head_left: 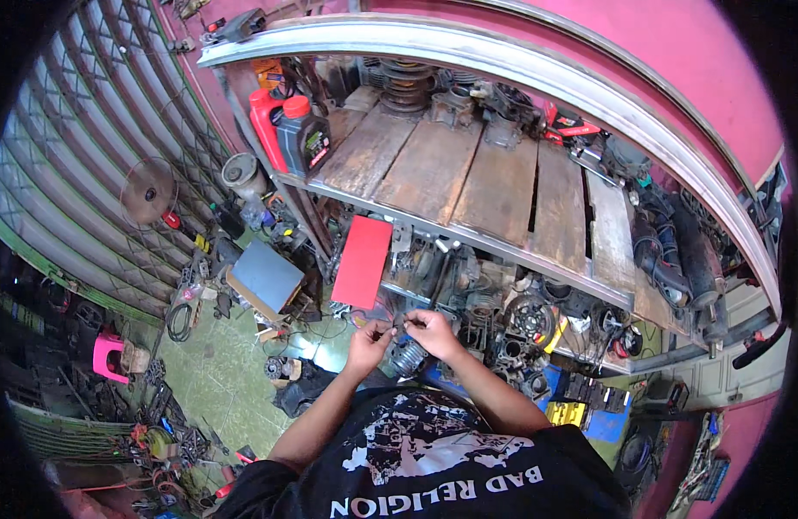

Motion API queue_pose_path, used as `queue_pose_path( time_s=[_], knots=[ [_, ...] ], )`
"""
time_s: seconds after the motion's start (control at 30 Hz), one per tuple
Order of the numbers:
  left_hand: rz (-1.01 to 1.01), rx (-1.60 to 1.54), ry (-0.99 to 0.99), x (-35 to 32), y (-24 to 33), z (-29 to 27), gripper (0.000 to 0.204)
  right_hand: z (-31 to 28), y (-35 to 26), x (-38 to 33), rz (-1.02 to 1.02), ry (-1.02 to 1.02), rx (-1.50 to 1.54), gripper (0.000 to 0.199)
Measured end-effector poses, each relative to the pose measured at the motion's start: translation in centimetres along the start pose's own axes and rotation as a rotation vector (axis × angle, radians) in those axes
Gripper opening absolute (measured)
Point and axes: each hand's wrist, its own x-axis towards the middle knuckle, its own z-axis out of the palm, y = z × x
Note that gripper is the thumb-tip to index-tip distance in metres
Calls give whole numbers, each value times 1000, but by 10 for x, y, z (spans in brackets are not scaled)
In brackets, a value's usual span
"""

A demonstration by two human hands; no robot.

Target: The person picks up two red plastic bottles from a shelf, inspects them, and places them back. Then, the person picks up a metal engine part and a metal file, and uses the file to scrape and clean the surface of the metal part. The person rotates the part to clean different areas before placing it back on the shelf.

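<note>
In front of my chest, my left hand [370,345] and my right hand [430,332] are raised close together, a small gap between their fingertips. Both are closed in a pinch. Whatever sits between the fingers is too small to name. Just below the right hand is a finned metal engine cylinder [408,357], partly covered by that hand and wrist. Beyond the hands, a flat red panel [362,262] leans at the front of the shelf.
A rack with a wooden plank shelf [429,169] spans the far side, bearing a dark oil bottle [302,138] and coil springs [405,85]. Engine parts crowd its lower level. At right lies a yellow tool tray [568,413]; at left are a blue-grey board [267,277] and a fan [148,192].
</note>
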Motion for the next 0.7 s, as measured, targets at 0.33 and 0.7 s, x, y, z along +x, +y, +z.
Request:
queue_pose_path(
  time_s=[0.33, 0.7],
  knots=[
    [200, 9, 102, 115, 46, -87, 11, -4, -151, 110, -508, 484, -910, 39],
    [519, 393, 86, 197, 83, -219, 43, 20, -144, 184, -59, 721, -1273, 63]
  ],
)
